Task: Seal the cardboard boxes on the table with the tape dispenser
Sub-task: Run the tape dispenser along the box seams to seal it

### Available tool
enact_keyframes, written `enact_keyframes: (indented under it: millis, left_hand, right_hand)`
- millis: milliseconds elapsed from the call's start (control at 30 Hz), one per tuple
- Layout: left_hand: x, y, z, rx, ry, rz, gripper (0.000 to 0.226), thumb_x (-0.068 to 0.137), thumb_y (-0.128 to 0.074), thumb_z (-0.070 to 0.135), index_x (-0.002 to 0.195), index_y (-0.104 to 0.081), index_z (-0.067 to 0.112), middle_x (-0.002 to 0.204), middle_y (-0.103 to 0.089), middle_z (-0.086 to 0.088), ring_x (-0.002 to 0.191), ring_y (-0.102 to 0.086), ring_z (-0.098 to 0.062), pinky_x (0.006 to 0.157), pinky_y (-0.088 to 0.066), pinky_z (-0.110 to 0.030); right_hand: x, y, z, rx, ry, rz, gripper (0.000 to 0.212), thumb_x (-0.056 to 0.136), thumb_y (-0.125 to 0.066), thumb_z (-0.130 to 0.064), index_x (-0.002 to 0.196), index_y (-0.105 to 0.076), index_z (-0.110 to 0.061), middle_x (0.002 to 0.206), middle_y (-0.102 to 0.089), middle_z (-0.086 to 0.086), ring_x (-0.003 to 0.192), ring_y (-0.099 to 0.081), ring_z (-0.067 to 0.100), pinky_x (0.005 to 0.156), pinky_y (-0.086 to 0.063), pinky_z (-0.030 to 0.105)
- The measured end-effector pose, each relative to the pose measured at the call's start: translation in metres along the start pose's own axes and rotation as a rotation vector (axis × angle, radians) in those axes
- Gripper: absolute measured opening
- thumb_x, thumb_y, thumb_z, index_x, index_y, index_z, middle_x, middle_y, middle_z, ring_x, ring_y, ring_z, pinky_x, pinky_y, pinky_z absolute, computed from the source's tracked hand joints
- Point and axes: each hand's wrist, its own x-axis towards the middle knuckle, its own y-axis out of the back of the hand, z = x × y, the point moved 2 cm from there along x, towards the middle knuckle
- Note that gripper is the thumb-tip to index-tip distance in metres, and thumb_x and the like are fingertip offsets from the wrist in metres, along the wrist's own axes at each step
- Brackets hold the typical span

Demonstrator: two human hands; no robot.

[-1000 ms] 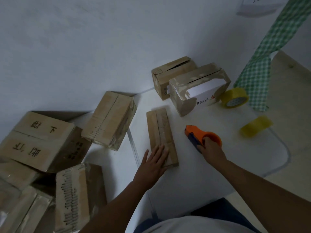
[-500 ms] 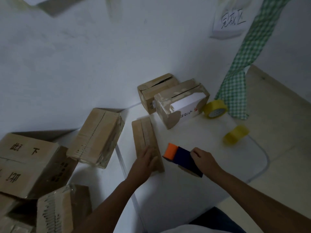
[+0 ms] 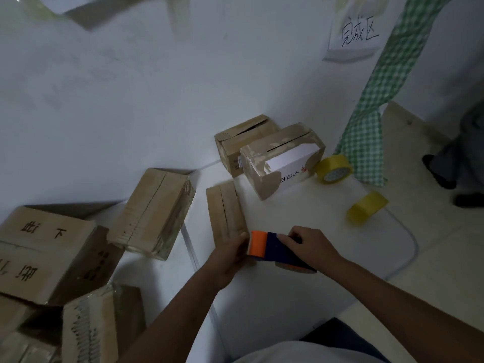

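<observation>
At far left a heap of cartons (image 3: 47, 247) lies on the desk (image 3: 301, 292), and beside it a taped box (image 3: 154, 213) rests tilted near the wall. Next comes the flat box (image 3: 226, 212), lying on the desk with its centre seam running away from the person. The left hand (image 3: 231, 254), which lay flat on that box's near end a second ago, has slid to its near right corner and now meets the orange head of the dispenser (image 3: 277, 251); its fingers curl about the corner and the tool's nose, though whether they pinch the tape end I cannot tell. The right hand (image 3: 311, 247) grips the dispenser's dark body, which has been lifted from the desk, turned and brought leftward to the box. That suggests the tape is about to be started at the near end of the seam; no new strip shows yet. Farther right stand two boxes (image 3: 275, 155) by the wall, then two yellow rolls (image 3: 334, 169) and a checked cloth (image 3: 366, 142).
</observation>
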Motion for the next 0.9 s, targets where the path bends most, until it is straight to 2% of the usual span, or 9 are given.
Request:
enact_keyframes:
  millis: [100,233,367,467,567,667,767,900]
  left_hand:
    - [-0.004,0.001,-0.001,-0.010,0.006,0.000,0.026,0.097,-0.059,0.032,0.115,-0.064,0.013,0.111,-0.069,-0.012,0.099,-0.066,-0.021,0.071,-0.054,-0.024]
    - [-0.005,0.005,-0.004,-0.076,0.021,0.031,0.018,0.095,-0.063,0.023,0.107,-0.068,0.011,0.103,-0.071,-0.011,0.098,-0.065,-0.021,0.075,-0.053,-0.026]
    - [-0.005,0.010,-0.007,-0.036,0.013,0.050,0.019,0.096,-0.061,0.018,0.108,-0.068,0.006,0.100,-0.070,-0.011,0.096,-0.064,-0.020,0.073,-0.052,-0.025]
    - [-0.009,0.012,-0.009,0.018,-0.041,0.110,0.016,0.097,-0.059,0.018,0.102,-0.069,0.007,0.097,-0.068,-0.012,0.092,-0.062,-0.021,0.074,-0.052,-0.026]
    - [-0.013,0.015,-0.011,0.060,-0.085,0.161,0.016,0.099,-0.057,0.019,0.096,-0.068,0.008,0.092,-0.067,-0.012,0.087,-0.063,-0.020,0.070,-0.051,-0.025]
    - [-0.015,0.018,-0.016,0.067,-0.106,0.201,0.017,0.100,-0.055,0.019,0.098,-0.067,0.008,0.095,-0.068,-0.012,0.087,-0.064,-0.019,0.066,-0.051,-0.022]
    - [-0.013,0.035,-0.019,0.046,-0.134,0.298,0.016,0.100,-0.055,0.014,0.099,-0.068,0.006,0.096,-0.068,-0.014,0.090,-0.064,-0.021,0.073,-0.054,-0.026]
    - [-0.013,0.091,-0.023,-0.078,-0.151,0.475,0.019,0.095,-0.060,0.004,0.107,-0.066,-0.010,0.080,-0.066,-0.013,0.074,-0.061,-0.018,0.076,-0.054,-0.027]
  right_hand:
    - [-0.001,-0.002,0.000,0.021,0.008,-0.010,0.042,0.092,-0.051,-0.055,0.083,-0.063,-0.016,0.079,-0.066,-0.002,0.071,-0.062,0.010,0.065,-0.050,0.028]
    - [-0.001,-0.003,-0.003,0.023,0.023,-0.017,0.044,0.093,-0.049,-0.056,0.083,-0.063,-0.016,0.079,-0.065,-0.002,0.071,-0.062,0.009,0.060,-0.045,0.021]
    - [0.000,-0.003,-0.006,-0.044,0.036,-0.043,0.053,0.088,-0.046,-0.067,0.085,-0.065,-0.018,0.081,-0.067,-0.001,0.071,-0.062,0.010,0.066,-0.050,0.027]
    - [0.002,-0.007,-0.010,-0.142,0.089,-0.087,0.057,0.087,-0.046,-0.069,0.084,-0.064,-0.014,0.078,-0.065,0.002,0.068,-0.061,0.014,0.065,-0.049,0.030]
    - [0.005,-0.009,-0.015,-0.193,0.129,-0.116,0.059,0.086,-0.045,-0.071,0.085,-0.062,-0.014,0.078,-0.063,0.001,0.068,-0.060,0.014,0.064,-0.049,0.029]
    - [0.009,-0.011,-0.020,-0.225,0.170,-0.162,0.056,0.086,-0.044,-0.071,0.086,-0.060,-0.017,0.078,-0.060,0.000,0.068,-0.057,0.013,0.063,-0.045,0.027]
    - [0.013,-0.009,-0.019,-0.256,0.196,-0.195,0.058,0.086,-0.046,-0.070,0.088,-0.062,-0.014,0.079,-0.062,0.003,0.068,-0.057,0.015,0.063,-0.044,0.028]
    - [0.018,0.006,0.004,-0.345,0.188,-0.222,0.057,0.084,-0.048,-0.070,0.082,-0.061,-0.015,0.074,-0.060,0.002,0.063,-0.052,0.013,0.058,-0.038,0.027]
